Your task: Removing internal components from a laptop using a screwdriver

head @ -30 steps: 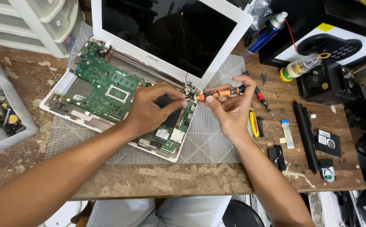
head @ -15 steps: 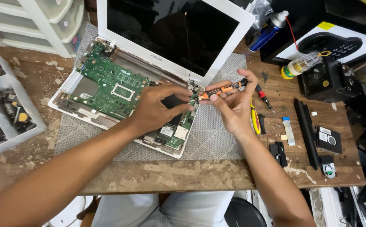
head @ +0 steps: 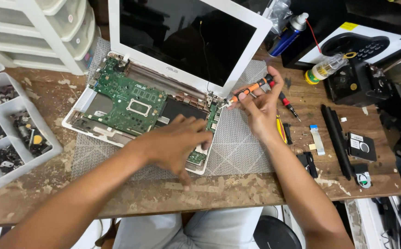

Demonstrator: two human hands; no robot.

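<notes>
An opened white laptop [head: 117, 133] lies on a grey mat, its green circuit board [head: 126, 99] bare and its screen [head: 182, 37] tilted up. My right hand [head: 260, 108] grips an orange screwdriver [head: 251, 88] whose tip points at the right hinge [head: 214, 100]. My left hand [head: 177, 143] rests flat, fingers spread, on the laptop's front right corner, covering part of the board.
A white parts tray [head: 7, 133] with small dark pieces sits at left, white drawers [head: 39, 32] behind it. To the right lie a red screwdriver [head: 288, 103], a long black bar [head: 336, 138], small black parts, a spray can [head: 288, 34] and a black device [head: 357, 83].
My left hand has slid from near the hinge down to the laptop's front right corner and flattened. The right hand keeps the screwdriver at the hinge. The view has shifted slightly.
</notes>
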